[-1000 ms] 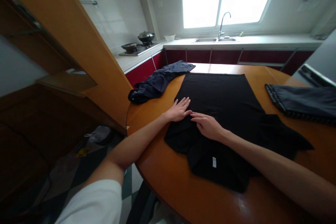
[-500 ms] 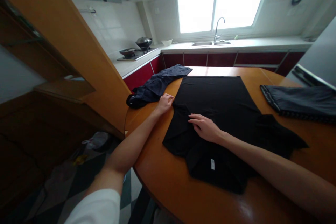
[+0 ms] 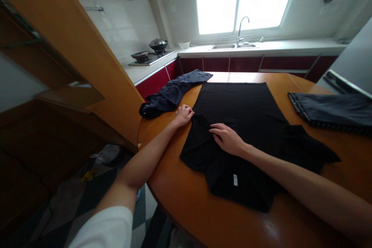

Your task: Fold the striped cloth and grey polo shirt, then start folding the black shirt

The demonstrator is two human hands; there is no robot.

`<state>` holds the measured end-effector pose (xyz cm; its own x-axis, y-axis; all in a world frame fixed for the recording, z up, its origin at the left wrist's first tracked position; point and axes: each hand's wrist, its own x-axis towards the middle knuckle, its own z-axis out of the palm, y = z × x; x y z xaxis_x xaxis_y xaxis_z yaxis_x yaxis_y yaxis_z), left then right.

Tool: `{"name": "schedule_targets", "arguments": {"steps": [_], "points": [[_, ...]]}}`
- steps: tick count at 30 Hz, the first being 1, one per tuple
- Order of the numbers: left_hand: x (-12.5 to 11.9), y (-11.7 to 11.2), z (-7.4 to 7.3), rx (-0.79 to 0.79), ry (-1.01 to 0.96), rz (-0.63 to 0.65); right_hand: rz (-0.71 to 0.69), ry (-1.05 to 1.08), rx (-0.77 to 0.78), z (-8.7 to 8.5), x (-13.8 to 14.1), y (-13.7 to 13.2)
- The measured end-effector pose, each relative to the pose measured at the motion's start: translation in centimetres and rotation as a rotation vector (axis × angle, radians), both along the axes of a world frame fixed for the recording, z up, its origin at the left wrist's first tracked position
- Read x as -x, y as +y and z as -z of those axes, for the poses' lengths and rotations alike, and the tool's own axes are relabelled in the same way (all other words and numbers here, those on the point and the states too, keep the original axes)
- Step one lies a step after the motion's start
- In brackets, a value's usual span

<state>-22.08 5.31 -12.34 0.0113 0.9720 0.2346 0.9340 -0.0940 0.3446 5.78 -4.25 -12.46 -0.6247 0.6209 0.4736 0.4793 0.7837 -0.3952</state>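
Note:
A black short-sleeved shirt (image 3: 241, 102) lies spread on the wooden table (image 3: 171, 197), its neck end toward me and its hem at the far side. A small white label (image 3: 235, 180) shows inside the neck. At the shirt's left side edge, my left hand (image 3: 184, 115) is closed with its fingertips on the cloth. My right hand (image 3: 229, 138) rests on the shirt near the left sleeve, fingers stretched out and slightly bent. The left sleeve lies folded inward, and the right sleeve (image 3: 312, 145) spreads out to the right.
Crumpled dark blue clothing (image 3: 174, 93) lies at the table's left far edge. Folded grey clothing (image 3: 334, 110) sits on the right. Beyond are a counter with a sink (image 3: 223, 47), a stove with pans (image 3: 158, 44) and a window. A wooden partition (image 3: 95, 46) stands at left.
My left hand has shifted slightly at the shirt's edge, its fingers curling more. My right hand is almost unmoved, and the shirt lies nearly the same.

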Motion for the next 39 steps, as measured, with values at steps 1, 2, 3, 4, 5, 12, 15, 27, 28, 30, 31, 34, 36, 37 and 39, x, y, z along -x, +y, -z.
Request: {"name": "schedule_targets", "arguments": {"steps": [1, 2, 3, 4, 5, 12, 15, 27, 28, 30, 31, 34, 36, 37, 39], "points": [[-0.3, -0.3, -0.2, -0.033, -0.001, 0.017, -0.001, -0.009, 0.004, 0.1, 0.0, 0.0], [-0.7, -0.7, -0.5, -0.07, 0.002, 0.051, -0.001, -0.016, 0.008, 0.2, 0.0, 0.1], [-1.1, -1.1, -0.7, -0.104, 0.008, 0.091, -0.002, -0.021, 0.011, 0.2, 0.0, 0.1], [-1.6, -1.5, -0.9, -0.126, 0.017, 0.136, -0.003, -0.025, 0.011, 0.3, 0.0, 0.1], [-2.0, -1.9, -1.0, -0.129, 0.029, 0.181, -0.005, -0.024, 0.01, 0.3, 0.1, 0.1], [-3.8, -2.4, -0.3, -0.022, 0.057, 0.309, -0.027, -0.012, 0.023, -0.2, 0.0, -0.2], [-3.6, -2.0, -0.2, -0.01, -0.021, 0.289, -0.038, -0.01, 0.018, -0.3, 0.0, -0.2], [-2.5, -1.2, 0.1, -0.04, -0.165, 0.399, -0.124, 0.096, 0.003, -0.7, 0.0, -0.5], [-2.4, -1.2, 0.1, -0.038, -0.173, 0.401, -0.131, 0.101, 0.004, -0.8, 0.0, -0.6], [-2.5, -1.3, 0.0, -0.034, -0.177, 0.401, -0.134, 0.105, 0.008, -0.7, 0.0, -0.6], [-2.6, -1.4, -0.2, -0.033, -0.174, 0.401, -0.132, 0.107, 0.009, -0.7, 0.0, -0.6], [-2.9, -1.7, -0.6, -0.026, -0.143, 0.375, -0.123, 0.105, 0.005, -0.6, 0.0, -0.5], [-3.1, -1.8, -0.8, -0.021, -0.115, 0.344, -0.124, 0.089, -0.002, -0.6, 0.0, -0.5], [-3.1, -1.9, -0.8, -0.021, -0.1, 0.326, -0.125, 0.075, -0.006, -0.6, 0.0, -0.5], [-3.1, -1.9, -0.9, -0.029, -0.073, 0.29, -0.129, 0.037, -0.01, -0.6, 0.0, -0.4]]}}
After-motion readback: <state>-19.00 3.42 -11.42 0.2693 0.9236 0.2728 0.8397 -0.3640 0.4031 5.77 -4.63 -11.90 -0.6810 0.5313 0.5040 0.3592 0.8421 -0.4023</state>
